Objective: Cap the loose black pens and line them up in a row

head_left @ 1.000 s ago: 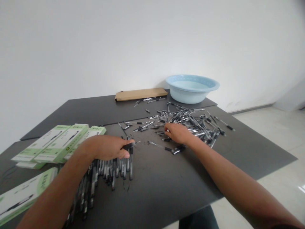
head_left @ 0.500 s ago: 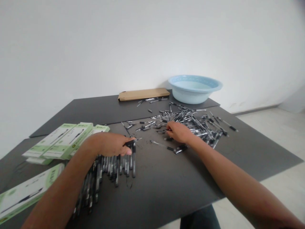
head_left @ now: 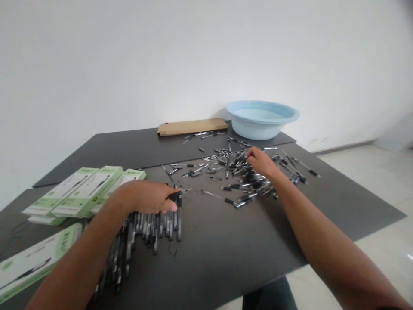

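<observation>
My left hand is closed around a gel pen, whose bare writing tip points right. Under that hand and wrist lie rows of capped pens with dark grips, partly covered by my forearm. My right hand is over the heap of loose pens, its fingers curled down among them. What those fingers pinch, if anything, is hidden. A single uncapped pen rests between the two hands, at the near left side of the heap.
Green and white pen boxes are stacked on the left, with another box nearer me. A light blue basin and a flat brown cardboard piece stand at the back of the dark table. Small caps lie scattered.
My right hand has moved right and farther back, from the heap's left edge to over its middle. Some pens in the heap have shifted. My left hand keeps its hold on the pen.
</observation>
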Demonstrator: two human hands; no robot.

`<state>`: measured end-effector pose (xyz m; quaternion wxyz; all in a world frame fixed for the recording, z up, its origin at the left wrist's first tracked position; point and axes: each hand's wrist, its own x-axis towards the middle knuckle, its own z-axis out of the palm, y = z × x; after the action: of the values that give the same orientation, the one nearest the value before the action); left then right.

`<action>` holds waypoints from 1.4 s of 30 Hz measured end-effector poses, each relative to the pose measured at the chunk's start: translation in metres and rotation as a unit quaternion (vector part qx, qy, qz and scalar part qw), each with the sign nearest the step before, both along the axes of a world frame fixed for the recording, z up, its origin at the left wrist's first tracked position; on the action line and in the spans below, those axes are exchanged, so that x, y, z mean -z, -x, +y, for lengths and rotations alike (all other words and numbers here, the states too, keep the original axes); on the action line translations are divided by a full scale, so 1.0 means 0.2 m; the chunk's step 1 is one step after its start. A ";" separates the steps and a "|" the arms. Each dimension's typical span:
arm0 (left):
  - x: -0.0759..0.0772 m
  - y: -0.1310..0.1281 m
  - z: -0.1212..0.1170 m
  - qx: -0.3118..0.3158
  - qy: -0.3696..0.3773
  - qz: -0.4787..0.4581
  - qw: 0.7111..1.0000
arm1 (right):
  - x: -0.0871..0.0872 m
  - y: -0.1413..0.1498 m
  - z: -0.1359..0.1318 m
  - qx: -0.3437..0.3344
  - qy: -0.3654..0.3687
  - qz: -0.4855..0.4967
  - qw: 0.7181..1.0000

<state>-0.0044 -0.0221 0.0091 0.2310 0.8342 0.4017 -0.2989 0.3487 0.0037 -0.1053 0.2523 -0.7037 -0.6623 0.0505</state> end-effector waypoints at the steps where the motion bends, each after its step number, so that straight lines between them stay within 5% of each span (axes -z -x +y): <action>1: 0.01 0.00 0.00 0.000 0.003 -0.001 1.000 | 0.00 -0.01 0.00 -0.004 0.007 -0.004 1.000; 16: 0.02 0.00 0.00 0.009 -0.013 -0.001 1.000 | 0.01 -0.01 -0.03 -0.103 0.174 -0.111 0.973; 25: 0.02 -0.01 -0.01 0.016 -0.022 0.007 1.000 | 0.02 0.08 -0.04 -0.012 0.125 -0.138 0.982; 42: -0.02 -0.01 -0.03 -0.002 -0.027 0.020 0.999 | 0.01 0.13 0.06 0.022 0.103 -0.173 0.979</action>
<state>-0.0015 -0.0280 0.0133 0.2006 0.8333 0.4160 -0.3036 0.3236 0.0147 -0.1072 0.0616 -0.7386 -0.6713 -0.0097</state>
